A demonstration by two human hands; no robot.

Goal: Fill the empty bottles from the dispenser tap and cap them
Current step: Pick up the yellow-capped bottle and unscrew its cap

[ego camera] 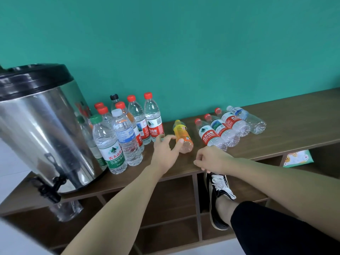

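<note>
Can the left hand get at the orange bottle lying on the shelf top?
Probably yes. The left hand is open right beside the orange bottle, fingertips about touching it, with nothing between them.

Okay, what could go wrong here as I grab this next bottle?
The orange bottle lies on its side near the shelf edge; a nudge from your left hand might roll it off. Reaching in could also tip the upright bottles crowded beside it. A clear bottle under the tap may overflow if water is running.

Wooden shelf (287,126): dispenser (42,129), bottles (128,129).

Orange-labelled bottle (182,136) lying sideways
</note>
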